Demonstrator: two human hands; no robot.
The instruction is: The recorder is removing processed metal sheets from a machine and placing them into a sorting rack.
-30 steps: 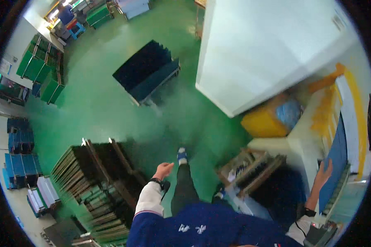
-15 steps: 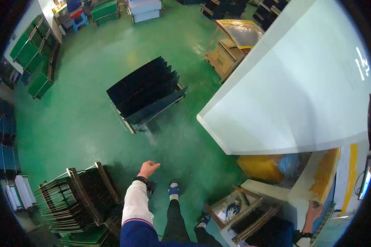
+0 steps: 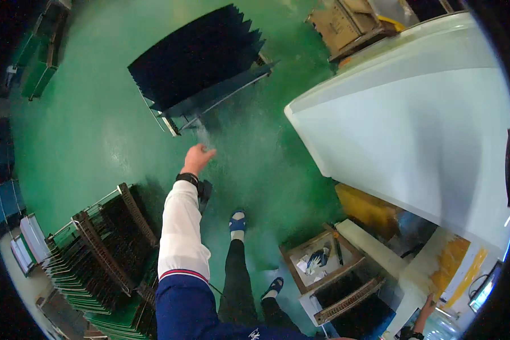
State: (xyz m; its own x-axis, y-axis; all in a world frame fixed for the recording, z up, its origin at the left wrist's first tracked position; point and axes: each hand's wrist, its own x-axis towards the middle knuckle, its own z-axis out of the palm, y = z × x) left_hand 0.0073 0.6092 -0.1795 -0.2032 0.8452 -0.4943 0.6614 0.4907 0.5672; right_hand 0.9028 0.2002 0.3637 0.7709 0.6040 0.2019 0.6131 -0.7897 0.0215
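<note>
My left hand (image 3: 197,158) reaches forward over the floor at the middle, fingers curled with nothing showing in them. Just ahead of it stands a low rack (image 3: 238,88) holding a row of dark upright panels (image 3: 192,56). My right hand (image 3: 427,310) is low at the right, beside a pale surface with yellow tape (image 3: 450,263). Its fingers are small and partly hidden, so their grip does not show. Left of that hand lies a dark slotted rack (image 3: 351,300). Next to this rack, a wooden-framed tray (image 3: 289,260) holds gloves (image 3: 317,258).
A big white panel (image 3: 402,124) juts in from the right. At the lower left a slotted rack (image 3: 105,249) carries several thin green-edged boards. Cardboard boxes (image 3: 340,25) stand at the back right, green panels (image 3: 39,73) at the far left. The floor (image 3: 96,136) is green.
The view has tilted down and moved nearer the dark panel rack. My left arm stretches further forward. My right hand has shifted lower along the taped surface.
</note>
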